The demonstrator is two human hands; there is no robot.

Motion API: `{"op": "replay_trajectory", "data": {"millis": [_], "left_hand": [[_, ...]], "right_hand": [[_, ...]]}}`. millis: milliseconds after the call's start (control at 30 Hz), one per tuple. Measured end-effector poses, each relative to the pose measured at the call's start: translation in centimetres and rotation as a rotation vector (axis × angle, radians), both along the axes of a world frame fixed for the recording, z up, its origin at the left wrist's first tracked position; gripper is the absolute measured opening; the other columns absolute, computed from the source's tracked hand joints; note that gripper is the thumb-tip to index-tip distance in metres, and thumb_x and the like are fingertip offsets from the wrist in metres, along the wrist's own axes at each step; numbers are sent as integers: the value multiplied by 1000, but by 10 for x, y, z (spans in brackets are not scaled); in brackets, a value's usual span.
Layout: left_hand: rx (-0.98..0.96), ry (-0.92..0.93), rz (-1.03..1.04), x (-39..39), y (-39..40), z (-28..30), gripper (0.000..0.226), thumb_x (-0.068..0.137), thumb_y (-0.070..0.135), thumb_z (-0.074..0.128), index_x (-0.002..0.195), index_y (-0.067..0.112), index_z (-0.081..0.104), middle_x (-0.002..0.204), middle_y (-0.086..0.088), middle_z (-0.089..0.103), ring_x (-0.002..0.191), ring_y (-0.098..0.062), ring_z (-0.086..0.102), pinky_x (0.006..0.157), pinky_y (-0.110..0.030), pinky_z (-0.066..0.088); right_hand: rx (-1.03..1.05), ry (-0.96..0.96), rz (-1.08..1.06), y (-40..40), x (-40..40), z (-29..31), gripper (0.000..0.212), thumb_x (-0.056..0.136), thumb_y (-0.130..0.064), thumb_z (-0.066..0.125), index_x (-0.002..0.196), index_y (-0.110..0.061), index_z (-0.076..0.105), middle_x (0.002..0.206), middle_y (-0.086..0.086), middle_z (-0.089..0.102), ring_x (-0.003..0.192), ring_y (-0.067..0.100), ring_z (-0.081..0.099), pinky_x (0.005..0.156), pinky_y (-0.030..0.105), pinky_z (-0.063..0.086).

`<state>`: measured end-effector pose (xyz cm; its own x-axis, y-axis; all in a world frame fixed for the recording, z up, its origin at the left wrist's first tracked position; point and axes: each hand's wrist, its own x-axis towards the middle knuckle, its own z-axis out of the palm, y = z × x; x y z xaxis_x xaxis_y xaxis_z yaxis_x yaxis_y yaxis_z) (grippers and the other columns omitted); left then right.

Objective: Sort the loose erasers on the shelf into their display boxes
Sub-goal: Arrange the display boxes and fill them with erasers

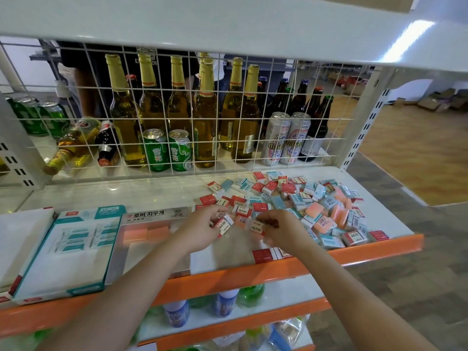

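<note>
A heap of loose erasers (pixel 316 203) in red, teal and pink wrappers covers the right half of the white shelf (pixel 141 196). My left hand (pixel 200 231) pinches a red-and-white eraser (pixel 224 225) at the heap's near left edge. My right hand (pixel 281 230) grips another red-and-white eraser (pixel 257 225) beside it. Below my hands lies a white display box (pixel 222 254) with a few red erasers (pixel 268 254) at its right end. Left of it sit a silver box (pixel 149 239) holding pink erasers and a teal box (pixel 68 252) holding teal ones.
A wire grid (pixel 177 117) closes the shelf's back, with beer bottles and cans behind it. An orange rail (pixel 228 274) edges the shelf front. Another white box (pixel 22 236) lies at far left. Lower shelves hold bottles. The shelf above (pixel 228 24) overhangs closely.
</note>
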<state>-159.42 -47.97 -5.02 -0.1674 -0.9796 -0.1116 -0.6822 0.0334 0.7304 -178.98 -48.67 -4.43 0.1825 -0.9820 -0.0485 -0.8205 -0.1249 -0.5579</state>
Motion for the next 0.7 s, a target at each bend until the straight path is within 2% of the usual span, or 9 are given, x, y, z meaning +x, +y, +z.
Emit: {"op": "replay_trajectory", "data": {"millis": [67, 133, 267, 333, 467, 567, 700], "left_hand": [[-7, 14, 0, -1, 1, -2, 44, 87, 1, 54, 121, 29, 51, 98, 6, 53, 68, 1, 47, 54, -15, 39], [-17, 35, 37, -3, 1, -4, 32, 87, 2, 57, 108, 27, 53, 86, 11, 50, 64, 0, 46, 54, -17, 37], [-84, 29, 156, -7, 1, -3, 21, 82, 8, 66, 86, 24, 51, 80, 10, 52, 67, -2, 49, 57, -15, 39], [-119, 26, 191, -9, 1, -1, 19, 83, 9, 64, 91, 22, 53, 83, 11, 54, 71, -4, 50, 56, -13, 38], [-130, 9, 192, -9, 0, 0, 34, 89, 5, 53, 121, 17, 56, 104, 2, 56, 88, -10, 51, 59, -15, 35], [-109, 106, 236, -9, 1, -2, 26, 88, 5, 57, 113, 13, 62, 102, 1, 58, 88, -11, 53, 64, -16, 37], [-85, 378, 340, -6, 5, -2, 22, 83, 3, 65, 103, 13, 68, 91, -1, 64, 78, -8, 57, 62, -11, 40]], "right_hand": [[4, 7, -2, 0, -1, 0, 31, 90, -4, 49, 115, -15, 64, 110, 4, 67, 81, 13, 60, 67, 19, 49], [9, 13, -4, 1, -1, 0, 32, 90, -5, 49, 116, -14, 63, 113, 4, 66, 92, 15, 61, 73, 20, 49], [3, 26, -2, 3, -1, 2, 32, 91, -6, 48, 118, -15, 63, 117, 2, 65, 102, 15, 60, 76, 19, 47], [6, 27, 1, 4, -1, 3, 33, 91, -5, 47, 118, -15, 63, 117, 2, 65, 103, 15, 60, 78, 20, 48], [15, 8, 0, 4, -3, 2, 32, 91, -5, 49, 118, -13, 62, 118, 3, 64, 103, 16, 59, 82, 21, 48], [1, -81, -40, 4, -4, 2, 29, 89, -3, 52, 115, -10, 64, 113, 5, 66, 96, 15, 61, 79, 19, 48], [-17, -304, -91, 6, -5, 8, 24, 88, -2, 57, 109, -8, 66, 90, 2, 69, 62, 3, 61, 60, 14, 50]]}}
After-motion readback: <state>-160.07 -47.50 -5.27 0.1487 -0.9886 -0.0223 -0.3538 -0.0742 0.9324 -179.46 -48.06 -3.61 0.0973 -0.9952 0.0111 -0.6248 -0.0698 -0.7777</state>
